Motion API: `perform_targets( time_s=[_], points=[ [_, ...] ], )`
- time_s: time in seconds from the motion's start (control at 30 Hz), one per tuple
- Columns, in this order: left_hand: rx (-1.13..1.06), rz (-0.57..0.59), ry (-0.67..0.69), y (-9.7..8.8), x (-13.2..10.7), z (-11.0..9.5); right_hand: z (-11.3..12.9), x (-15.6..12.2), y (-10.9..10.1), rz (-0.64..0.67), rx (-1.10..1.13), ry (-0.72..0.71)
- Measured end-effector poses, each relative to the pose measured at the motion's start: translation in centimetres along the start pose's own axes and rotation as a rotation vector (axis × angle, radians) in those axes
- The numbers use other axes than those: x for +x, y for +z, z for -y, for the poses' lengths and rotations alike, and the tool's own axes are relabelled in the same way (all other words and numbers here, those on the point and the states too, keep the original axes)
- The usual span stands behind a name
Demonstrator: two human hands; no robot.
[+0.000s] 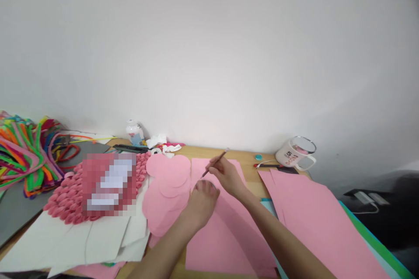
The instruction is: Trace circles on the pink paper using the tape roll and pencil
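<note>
My right hand [225, 175] grips a thin dark pencil [214, 164], its tip angled down toward the pink paper [218, 244] in front of me. Close below it, my left hand [204, 200] is closed and pressed onto the same sheet. A little of a rounded edge shows by its fingers, but what they hold is mostly hidden. To the left of the sheet, several pink paper circles [163, 213] of different sizes overlap.
Pink sheets [314, 213] lie at right, below a white mug [293, 153]. White paper [98, 239] and a bumpy pink woven piece [63, 202] are on the left, beside colourful pipe cleaners [36, 157]. Along the wall are a white bottle [134, 133] and crumpled tissue [157, 140].
</note>
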State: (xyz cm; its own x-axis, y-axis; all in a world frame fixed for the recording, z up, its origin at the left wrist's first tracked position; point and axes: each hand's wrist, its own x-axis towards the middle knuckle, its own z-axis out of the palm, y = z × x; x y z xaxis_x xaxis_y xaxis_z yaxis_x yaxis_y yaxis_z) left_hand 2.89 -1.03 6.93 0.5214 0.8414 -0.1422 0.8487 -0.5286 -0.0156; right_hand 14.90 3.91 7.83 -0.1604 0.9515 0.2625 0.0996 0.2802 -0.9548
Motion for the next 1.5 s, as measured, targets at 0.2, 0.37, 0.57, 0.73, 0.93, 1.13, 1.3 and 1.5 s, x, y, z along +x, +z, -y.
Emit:
perform_targets(
  time_s=[0.2,0.37,0.57,0.73,0.93,1.13,1.3,1.5],
  points=[
    [-0.04,0.008,-0.053,2.3,1.4,-0.1,1.2,1.7,3.5,0.527,-0.241,0.044],
    [-0.056,-0.01,-0.113,3.4,1.9,0.0,1.4,2.4,4.6,0.718,-0.455,0.036],
    [-0.042,0.071,-0.068,1.6,1.0,-0.2,1.7,3.1,5.1,0.791,-0.598,0.047],
    [-0.068,0.081,-0.099,0.8,0.9,-0.2,1.5,3.4,5.1,0.824,-0.54,0.046],
    [0.0,0.132,-0.123,1.1,1.3,-0.6,1.1,3.6,5.1,0.855,-0.508,0.032],
    [0.088,0.165,-0.046,1.5,1.4,-0.6,1.4,3.8,5.3,0.886,-0.553,0.029],
    [0.059,0.114,-0.037,2.0,1.6,-0.4,1.0,4.0,5.4,0.816,-0.548,0.059],
    [0.09,0.03,-0.04,0.9,0.8,-0.4,-1.6,5.0,5.0,0.578,-0.389,0.133]
  ],
)
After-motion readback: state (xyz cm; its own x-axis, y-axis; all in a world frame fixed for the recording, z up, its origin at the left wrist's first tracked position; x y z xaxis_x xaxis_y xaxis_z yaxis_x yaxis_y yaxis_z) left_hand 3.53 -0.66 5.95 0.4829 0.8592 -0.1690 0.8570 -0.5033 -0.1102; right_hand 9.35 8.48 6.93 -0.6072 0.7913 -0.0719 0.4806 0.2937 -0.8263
